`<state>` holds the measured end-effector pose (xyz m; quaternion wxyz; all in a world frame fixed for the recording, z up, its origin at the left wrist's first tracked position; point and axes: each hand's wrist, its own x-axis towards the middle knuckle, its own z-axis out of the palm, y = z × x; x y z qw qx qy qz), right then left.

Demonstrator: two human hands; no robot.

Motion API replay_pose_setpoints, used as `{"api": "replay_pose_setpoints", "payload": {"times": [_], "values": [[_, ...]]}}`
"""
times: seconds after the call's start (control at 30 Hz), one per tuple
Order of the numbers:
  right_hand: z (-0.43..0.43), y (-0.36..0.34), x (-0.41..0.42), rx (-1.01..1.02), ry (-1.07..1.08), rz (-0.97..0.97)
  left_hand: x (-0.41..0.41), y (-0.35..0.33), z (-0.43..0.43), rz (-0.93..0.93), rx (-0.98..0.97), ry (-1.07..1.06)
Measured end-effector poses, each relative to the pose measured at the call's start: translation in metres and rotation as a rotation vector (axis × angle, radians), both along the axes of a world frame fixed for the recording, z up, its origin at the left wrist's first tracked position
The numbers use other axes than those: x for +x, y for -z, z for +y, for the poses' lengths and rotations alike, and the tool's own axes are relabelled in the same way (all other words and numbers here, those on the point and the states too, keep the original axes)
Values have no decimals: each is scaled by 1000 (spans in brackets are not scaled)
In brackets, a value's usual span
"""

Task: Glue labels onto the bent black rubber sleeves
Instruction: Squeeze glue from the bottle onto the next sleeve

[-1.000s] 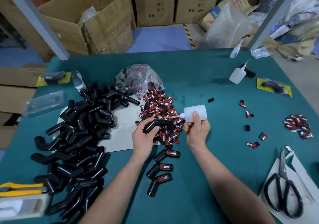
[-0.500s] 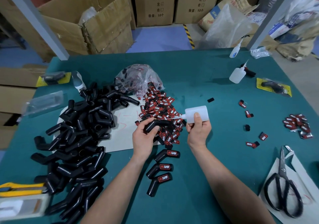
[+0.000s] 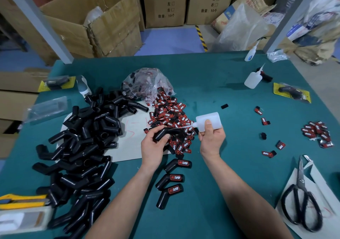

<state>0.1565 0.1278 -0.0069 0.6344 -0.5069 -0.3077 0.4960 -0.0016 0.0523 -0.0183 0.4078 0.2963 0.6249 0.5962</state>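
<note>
Over the green worktop (image 3: 211,84), the left hand (image 3: 152,148) has its fingers (image 3: 149,135) curled round one bent black rubber sleeve (image 3: 162,133), held just above the heap of red-and-black labels (image 3: 170,116). The right hand (image 3: 211,139) grips a white glue bottle (image 3: 209,120), fingers closed round it, nozzle pointing at the sleeve. Three labelled sleeves (image 3: 174,178) lie near the forearms. A pile of unlabelled sleeves (image 3: 82,146) sits to the left.
</note>
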Motion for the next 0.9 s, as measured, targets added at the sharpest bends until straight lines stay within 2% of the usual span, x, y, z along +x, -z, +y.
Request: {"api": "replay_pose_setpoints", "payload": {"times": [0.9], "values": [[1, 1, 1, -34, -3, -92, 0, -2, -1, -3, 11, 2]]}}
